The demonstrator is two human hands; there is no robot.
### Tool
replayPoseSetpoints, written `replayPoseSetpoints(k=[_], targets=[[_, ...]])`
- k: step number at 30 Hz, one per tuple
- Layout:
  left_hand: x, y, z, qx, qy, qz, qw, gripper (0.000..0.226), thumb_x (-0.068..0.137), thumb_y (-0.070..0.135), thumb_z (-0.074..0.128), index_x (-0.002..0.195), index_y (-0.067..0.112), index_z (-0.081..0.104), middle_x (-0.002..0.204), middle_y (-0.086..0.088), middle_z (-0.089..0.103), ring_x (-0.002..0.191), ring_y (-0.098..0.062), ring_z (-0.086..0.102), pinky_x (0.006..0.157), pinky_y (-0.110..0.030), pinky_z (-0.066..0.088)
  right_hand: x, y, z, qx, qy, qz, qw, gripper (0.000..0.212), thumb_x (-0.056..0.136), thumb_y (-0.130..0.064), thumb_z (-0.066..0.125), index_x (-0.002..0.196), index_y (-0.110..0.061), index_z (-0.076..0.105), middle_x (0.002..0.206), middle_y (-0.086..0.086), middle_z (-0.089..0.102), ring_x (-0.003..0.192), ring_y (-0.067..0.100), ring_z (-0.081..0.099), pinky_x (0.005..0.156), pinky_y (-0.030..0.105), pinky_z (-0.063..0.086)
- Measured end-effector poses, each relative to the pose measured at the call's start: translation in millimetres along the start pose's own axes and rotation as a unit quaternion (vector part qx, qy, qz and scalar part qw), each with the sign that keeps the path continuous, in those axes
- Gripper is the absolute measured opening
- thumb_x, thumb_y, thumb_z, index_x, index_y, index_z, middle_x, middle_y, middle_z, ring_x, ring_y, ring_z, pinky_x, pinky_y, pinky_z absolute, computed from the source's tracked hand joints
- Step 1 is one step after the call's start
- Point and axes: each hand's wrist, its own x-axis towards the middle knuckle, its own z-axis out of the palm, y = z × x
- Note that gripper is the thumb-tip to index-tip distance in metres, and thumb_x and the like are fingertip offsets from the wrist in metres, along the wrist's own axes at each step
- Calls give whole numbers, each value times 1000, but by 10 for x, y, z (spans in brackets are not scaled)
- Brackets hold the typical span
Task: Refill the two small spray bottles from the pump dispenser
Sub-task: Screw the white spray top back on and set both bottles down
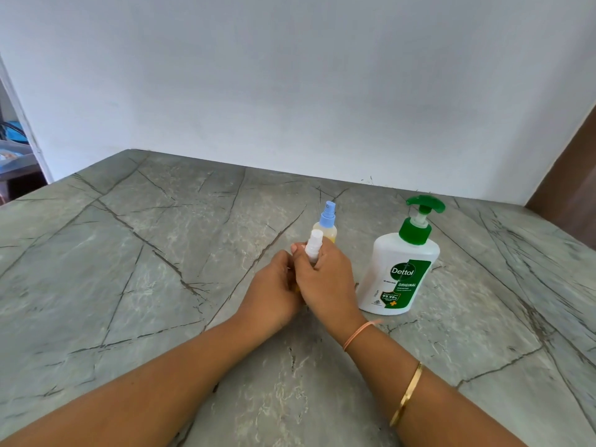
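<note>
The task was judged to be at an early stage. A white-capped bottle point(313, 250) was held upright between the two hands near the middle of the counter point(161, 253); whether its base touched the surface could not be told. Its neck, just below the sprayer, was gripped by the curled fingers of the right hand point(322, 279). Its body was enclosed by the left hand point(274, 285) and almost wholly hidden, so its fill level could not be read. The sprayer was seen seated on the neck, so the step in hand was taken to be unscrewing it. Just behind, a blue-capped bottle point(326, 221) stood closed, with yellowish liquid visible in it. The dispenser point(400, 272) stood untouched to the right, its pump raised. Opening, filling and reclosing of both bottles appeared to be left.
</note>
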Motion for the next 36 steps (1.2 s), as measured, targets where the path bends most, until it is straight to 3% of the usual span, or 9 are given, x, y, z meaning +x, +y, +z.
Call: replayPoseSetpoints(k=[2, 5, 7, 10, 14, 18, 21, 30, 36], targets=[[-13, 13, 27, 30, 18, 12, 999, 12, 84, 13, 59, 89, 17, 49, 76, 3, 61, 69, -12, 58, 55, -15, 42, -4, -9, 15, -6, 31, 8, 999, 29, 91, -28, 56, 67, -19, 44, 60, -6, 47, 57, 6, 44, 53, 21, 35], [-25, 27, 38, 19, 11, 21, 1000, 24, 81, 15, 63, 101, 22, 51, 86, 5, 65, 76, -9, 62, 62, -17, 46, 36, -20, -31, 21, 19, 37, 999, 28, 88, -31, 61, 69, -13, 49, 64, -2, 52, 60, 9, 48, 54, 17, 36], [-7, 11, 0, -24, -11, 20, 999, 43, 76, 18, 67, 115, 29, 51, 91, 10, 68, 81, -4, 65, 67, -18, 48, 68, -7, -75, 76, -49, 81, 993, 27, 83, -35, 66, 91, -10, 59, 84, 3, 63, 78, 14, 59, 71, 22, 47], [68, -53, -91, -55, -46, -12, 997, 44, 70, 17, 75, 107, 23, 52, 88, 4, 71, 82, -11, 68, 74, -27, 52, 110, 35, -202, 157, -143, 119, 970, 44, 79, -36, 71, 117, -19, 55, 115, -2, 62, 111, 12, 56, 97, 33, 45], [114, -54, -222, -101, -132, -27, 986, 49, 70, 8, 75, 111, 22, 52, 97, -2, 71, 93, -17, 67, 93, -40, 50, 122, 45, -359, 211, -223, 91, 947, 20, 87, -12, 63, 107, -18, 64, 102, -1, 68, 97, 8, 61, 82, 18, 50], [120, -42, -248, -130, -149, -28, 980, 55, 71, -2, 73, 115, 23, 53, 101, -4, 71, 95, -17, 67, 92, -37, 50, 91, 60, -283, 181, -182, 55, 965, 14, 89, -11, 61, 99, -19, 66, 102, 8, 70, 100, 21, 63, 88, 30, 49], [109, -69, -208, -117, -120, -27, 986, 46, 70, -1, 74, 109, 15, 55, 91, -5, 72, 86, -17, 69, 83, -34, 52, 69, 54, -200, 141, -133, 44, 980, 10, 90, -14, 60, 98, -12, 67, 98, 15, 68, 95, 29, 62, 72, 24, 52], [58, -34, -100, -37, -43, -28, 998, 58, 58, 30, 69, 113, 19, 54, 92, -3, 71, 86, -21, 68, 83, -49, 52, -3, 10, -60, 69, -31, 23, 997, 16, 87, -22, 64, 84, -6, 66, 71, 5, 62, 65, 9, 51, 57, 14, 37], [85, -87, -98, -22, -5, -13, 1000, 41, 70, 20, 77, 104, 20, 54, 90, 3, 70, 81, -11, 67, 74, -29, 53, 17, -78, -85, 169, -22, 97, 981, 4, 82, -19, 70, 84, -19, 67, 85, 9, 70, 84, 24, 65, 78, 36, 52]])
